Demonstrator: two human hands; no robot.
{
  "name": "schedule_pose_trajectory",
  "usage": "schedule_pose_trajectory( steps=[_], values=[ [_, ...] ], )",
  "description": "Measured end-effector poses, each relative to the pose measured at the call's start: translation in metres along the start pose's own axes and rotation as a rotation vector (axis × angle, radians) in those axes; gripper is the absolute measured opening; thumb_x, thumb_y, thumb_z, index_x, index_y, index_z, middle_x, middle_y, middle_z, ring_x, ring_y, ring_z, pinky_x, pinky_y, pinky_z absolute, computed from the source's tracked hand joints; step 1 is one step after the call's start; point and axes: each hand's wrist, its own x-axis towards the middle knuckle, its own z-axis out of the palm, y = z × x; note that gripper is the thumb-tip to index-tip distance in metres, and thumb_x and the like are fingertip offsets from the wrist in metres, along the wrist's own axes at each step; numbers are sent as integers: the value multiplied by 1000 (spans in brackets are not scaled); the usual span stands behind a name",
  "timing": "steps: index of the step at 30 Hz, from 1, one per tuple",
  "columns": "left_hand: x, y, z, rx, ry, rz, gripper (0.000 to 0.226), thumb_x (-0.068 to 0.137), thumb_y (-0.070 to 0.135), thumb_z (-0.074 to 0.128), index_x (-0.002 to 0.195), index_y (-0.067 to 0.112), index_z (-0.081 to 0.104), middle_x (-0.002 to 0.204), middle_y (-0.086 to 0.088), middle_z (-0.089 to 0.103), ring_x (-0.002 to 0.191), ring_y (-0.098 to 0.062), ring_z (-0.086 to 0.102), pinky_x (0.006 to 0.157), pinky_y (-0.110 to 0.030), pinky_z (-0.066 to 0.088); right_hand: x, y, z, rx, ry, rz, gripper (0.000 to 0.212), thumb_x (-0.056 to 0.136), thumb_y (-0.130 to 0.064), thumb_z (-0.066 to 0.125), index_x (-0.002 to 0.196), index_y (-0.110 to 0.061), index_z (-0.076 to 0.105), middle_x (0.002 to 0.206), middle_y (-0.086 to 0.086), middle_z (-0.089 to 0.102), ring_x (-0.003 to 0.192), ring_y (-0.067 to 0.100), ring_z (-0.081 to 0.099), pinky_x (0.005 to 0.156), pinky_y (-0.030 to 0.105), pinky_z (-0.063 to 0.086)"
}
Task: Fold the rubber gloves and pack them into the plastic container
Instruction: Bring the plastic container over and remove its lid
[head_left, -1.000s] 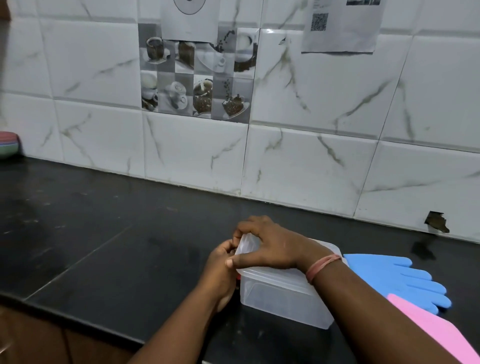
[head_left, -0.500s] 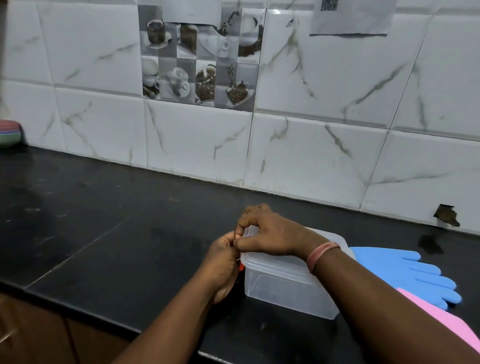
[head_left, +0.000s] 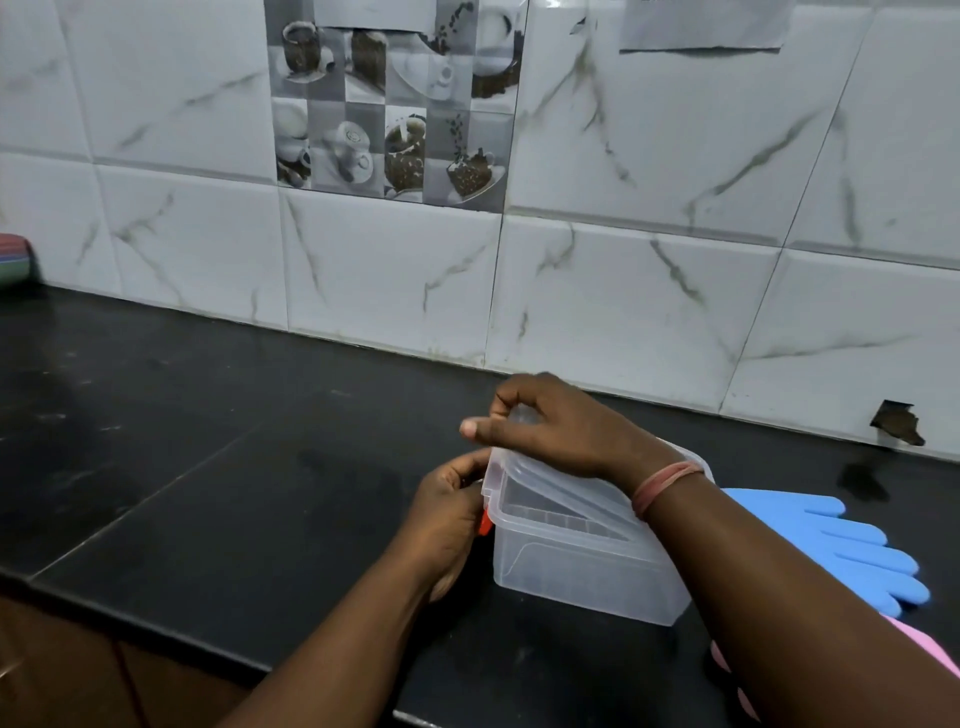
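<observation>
Now, nearest us first.
Pink glove (head_left: 930, 649): at the lower right edge of the frame we see it flat on the desk (head_left: 208, 493), mostly hidden behind our right forearm, not yet folded.
Left hand (head_left: 447, 525): its grip is closed at the left end of the plastic container (head_left: 576, 566), by an orange clasp (head_left: 484, 522); we judge it steadies the box and frees the catch, though we cannot tell what the fingers pinch.
Right hand (head_left: 556, 431): its grip is closed on the lid (head_left: 540, 475), fingers over the left edge, so that side can be pried upward.
Lid, against half a second ago: then it sat flat on the rim; now its left edge is lifted and tilted, the right side still down.
Blue glove (head_left: 836, 540): unfolded just right of the container, lower right of the frame.
Wall: white marbled tiles (head_left: 623, 291) across the upper frame, behind everything.
</observation>
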Motion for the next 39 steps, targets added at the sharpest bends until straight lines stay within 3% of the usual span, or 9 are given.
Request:
schedule_pose_trajectory(
  steps=[6, 10, 14, 17, 20, 24, 28, 34, 39],
  values=[
    [5, -3, 3, -16, 65, 1, 33, 92, -5, 64, 118, 13, 75, 110, -18, 78, 110, -45, 69, 101, -62, 51, 18, -5, -65, -317, 219, -9, 82, 74, -91, 32, 60, -13, 53, 61, -2, 56, 67, 18, 55, 74, 40, 45],
    [8, -3, 2, -22, 81, 18, 35, 91, -7, 63, 114, 14, 78, 107, -26, 76, 90, -37, 69, 83, -47, 55, 20, 0, -146, -467, 368, 152, 104, 53, -104, 16, 68, -12, 64, 71, 6, 57, 90, 33, 58, 88, 52, 49],
    [6, -2, 5, -23, 52, 30, 35, 90, -10, 62, 115, 10, 77, 92, -18, 79, 63, -15, 69, 54, -24, 53, 3, 11, -203, -523, 533, 376, 93, 69, -98, 21, 63, -10, 49, 73, 12, 49, 103, 44, 52, 95, 57, 45],
    [4, 0, 6, -1, 55, 40, 29, 92, 1, 67, 113, 18, 79, 99, -21, 78, 72, -21, 68, 63, -31, 55, -6, 22, -208, -465, 668, 499, 90, 69, -98, 19, 62, -10, 42, 77, 16, 51, 104, 46, 50, 92, 55, 40],
    [3, 0, 8, 46, 34, 37, 28, 93, 8, 67, 114, 22, 78, 104, -25, 76, 83, -31, 66, 74, -41, 52, 0, 43, -191, -323, 817, 641, 88, 81, -89, 29, 96, -8, 62, 117, 26, 56, 124, 46, 42, 94, 55, 38],
    [1, 0, 7, 86, -16, 19, 26, 92, 13, 69, 116, 21, 78, 110, -22, 77, 93, -39, 72, 84, -54, 57, 9, 72, -148, -309, 574, 685, 48, 104, -48, 38, 134, -14, 56, 138, 23, 46, 129, 46, 39, 106, 52, 32],
    [3, 0, 4, 80, 14, 11, 23, 90, 24, 74, 112, 18, 79, 108, -18, 78, 102, -42, 74, 93, -59, 57, -7, 97, -90, -244, 344, 442, 14, 98, -9, 49, 103, -19, 58, 114, 11, 60, 110, 38, 53, 98, 50, 44],
    [8, -3, 0, 91, 2, 30, 23, 96, 12, 61, 110, 16, 79, 108, -20, 78, 98, -42, 74, 89, -57, 57, -26, 115, -42, -378, 5, 332, 12, 85, -14, 67, 80, -25, 64, 90, -9, 67, 92, 19, 58, 86, 40, 48],
    [7, -1, 1, 50, 96, 23, 34, 90, 2, 40, 89, 4, 74, 84, -19, 75, 66, -31, 69, 64, -39, 54, -33, 126, -31, -192, -208, 447, 26, 79, 5, 62, 72, -17, 73, 80, 0, 77, 71, 11, 67, 67, 21, 51]
  ],
)
